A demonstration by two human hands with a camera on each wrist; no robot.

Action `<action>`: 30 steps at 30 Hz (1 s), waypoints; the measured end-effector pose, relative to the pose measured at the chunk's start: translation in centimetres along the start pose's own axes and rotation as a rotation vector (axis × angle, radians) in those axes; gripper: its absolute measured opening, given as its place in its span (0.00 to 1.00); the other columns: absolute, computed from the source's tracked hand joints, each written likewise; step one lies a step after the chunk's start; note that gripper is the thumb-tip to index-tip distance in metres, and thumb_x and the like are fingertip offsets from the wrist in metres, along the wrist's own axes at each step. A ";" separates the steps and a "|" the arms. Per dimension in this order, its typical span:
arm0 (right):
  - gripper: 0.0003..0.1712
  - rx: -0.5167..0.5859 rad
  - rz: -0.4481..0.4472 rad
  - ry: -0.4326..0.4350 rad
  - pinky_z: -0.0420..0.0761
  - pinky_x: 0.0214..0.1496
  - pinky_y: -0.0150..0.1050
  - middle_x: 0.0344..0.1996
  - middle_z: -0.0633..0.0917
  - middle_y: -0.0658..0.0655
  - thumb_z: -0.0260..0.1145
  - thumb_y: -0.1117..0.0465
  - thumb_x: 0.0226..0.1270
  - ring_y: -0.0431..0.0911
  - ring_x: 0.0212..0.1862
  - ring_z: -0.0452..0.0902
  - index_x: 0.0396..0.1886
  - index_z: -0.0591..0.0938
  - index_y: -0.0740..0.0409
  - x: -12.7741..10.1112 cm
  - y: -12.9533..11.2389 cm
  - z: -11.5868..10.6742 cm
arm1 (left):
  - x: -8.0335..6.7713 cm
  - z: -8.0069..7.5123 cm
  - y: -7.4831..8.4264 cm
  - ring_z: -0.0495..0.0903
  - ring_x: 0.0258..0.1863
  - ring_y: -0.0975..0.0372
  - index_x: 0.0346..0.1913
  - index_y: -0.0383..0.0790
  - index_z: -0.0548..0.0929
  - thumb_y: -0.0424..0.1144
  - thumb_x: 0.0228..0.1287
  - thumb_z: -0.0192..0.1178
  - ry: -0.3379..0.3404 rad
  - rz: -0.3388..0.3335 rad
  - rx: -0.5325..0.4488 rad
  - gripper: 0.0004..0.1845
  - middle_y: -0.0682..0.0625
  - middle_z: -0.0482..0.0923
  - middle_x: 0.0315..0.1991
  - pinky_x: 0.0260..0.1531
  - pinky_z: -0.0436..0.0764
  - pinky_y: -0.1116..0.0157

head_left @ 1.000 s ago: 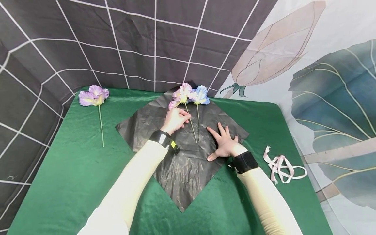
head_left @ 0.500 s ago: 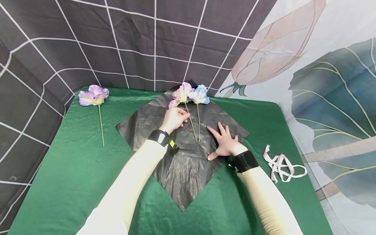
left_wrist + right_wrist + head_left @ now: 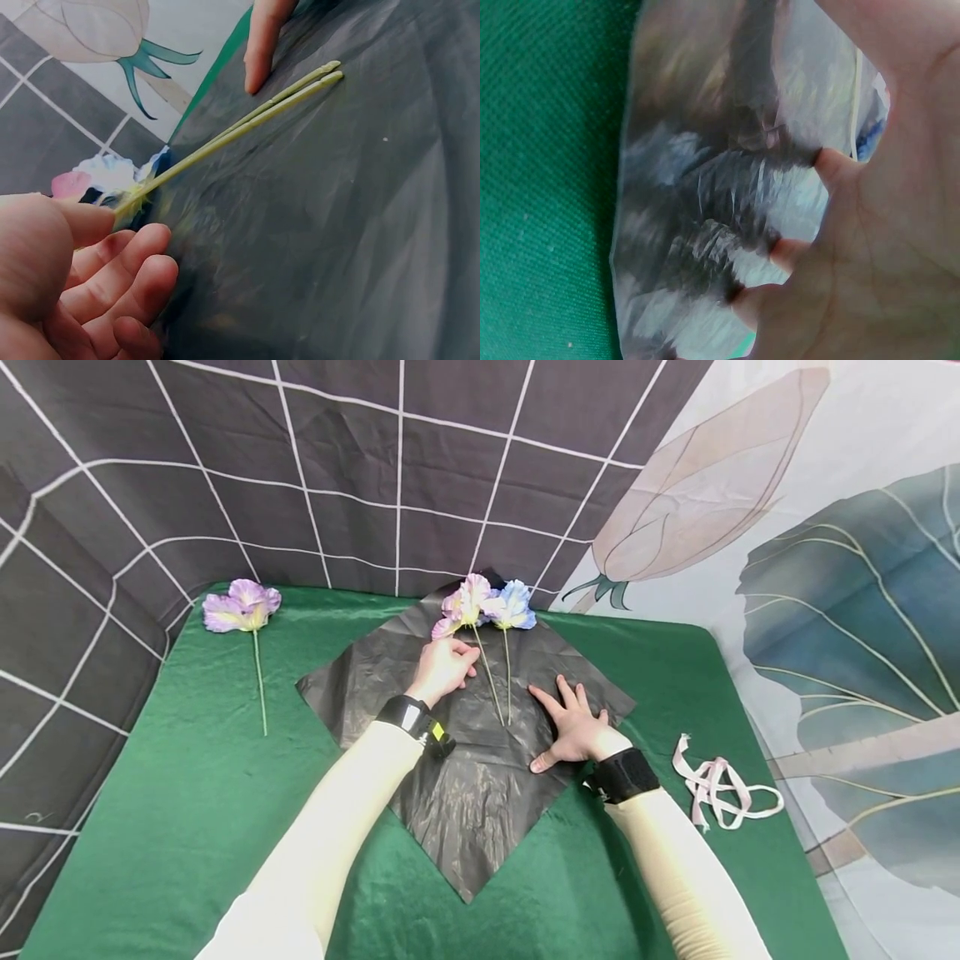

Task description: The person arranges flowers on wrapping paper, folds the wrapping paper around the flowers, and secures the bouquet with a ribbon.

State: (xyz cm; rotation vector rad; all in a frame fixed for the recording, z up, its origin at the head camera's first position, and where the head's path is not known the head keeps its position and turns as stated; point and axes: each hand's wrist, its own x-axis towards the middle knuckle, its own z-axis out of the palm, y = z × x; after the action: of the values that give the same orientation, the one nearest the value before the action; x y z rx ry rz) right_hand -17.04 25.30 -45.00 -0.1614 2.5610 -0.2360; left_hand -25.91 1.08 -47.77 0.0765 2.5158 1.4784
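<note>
A sheet of black wrapping paper (image 3: 465, 827) lies across the green-covered table, one corner toward me. On its far part are a pink artificial flower (image 3: 469, 597) and a blue artificial flower (image 3: 514, 606), their stems converging at the lower ends. My left hand (image 3: 444, 668) pinches the pink flower's stem (image 3: 225, 137) just below the bloom, its other fingers loosely curled. My right hand (image 3: 573, 727) lies spread on the paper's right side. In the right wrist view, its fingertips press the crinkled paper (image 3: 705, 187). The upper pink stem is hidden behind my left thumb (image 3: 90, 223).
A purple artificial flower (image 3: 242, 606) lies alone at the far left of the table. A pink and white ribbon (image 3: 723, 789) lies loosely looped on the right. A dark grid-patterned cloth (image 3: 345, 477) and a floral cloth (image 3: 847, 610) rise behind and beside the table.
My left hand has shifted slightly left along the pink stem, uncovering more of it. My right hand and the flowers have stayed in place.
</note>
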 end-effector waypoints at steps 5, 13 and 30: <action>0.76 -0.002 0.001 0.002 0.43 0.59 0.78 0.75 0.32 0.57 0.78 0.30 0.25 0.63 0.74 0.25 0.75 0.43 0.29 0.0 0.1 0.1 | -0.1 -1.0 -0.5 0.81 0.15 0.61 0.39 0.42 0.86 0.47 0.66 0.56 0.030 0.007 -0.002 0.14 0.53 0.85 0.24 0.15 0.76 0.67; 0.76 0.001 0.000 0.003 0.44 0.59 0.78 0.75 0.33 0.58 0.78 0.31 0.25 0.64 0.73 0.25 0.75 0.44 0.31 -0.1 0.1 -0.1 | -0.6 -3.4 -2.1 0.81 0.15 0.61 0.39 0.45 0.86 0.47 0.66 0.54 0.087 0.013 0.040 0.13 0.54 0.85 0.23 0.17 0.74 0.66; 0.76 -0.003 -0.002 0.014 0.44 0.57 0.79 0.75 0.34 0.59 0.79 0.32 0.24 0.65 0.73 0.27 0.75 0.45 0.31 -0.2 -0.3 0.0 | -2.9 -9.2 -4.3 0.82 0.17 0.58 0.39 0.40 0.85 0.47 0.66 0.54 0.146 0.048 0.086 0.15 0.52 0.85 0.24 0.18 0.72 0.65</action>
State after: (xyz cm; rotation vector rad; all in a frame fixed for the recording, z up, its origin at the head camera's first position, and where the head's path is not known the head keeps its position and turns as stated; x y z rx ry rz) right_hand -16.86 25.08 -44.82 -0.1643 2.5753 -0.2349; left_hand -24.81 -9.33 -46.74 0.0442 2.7113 1.4422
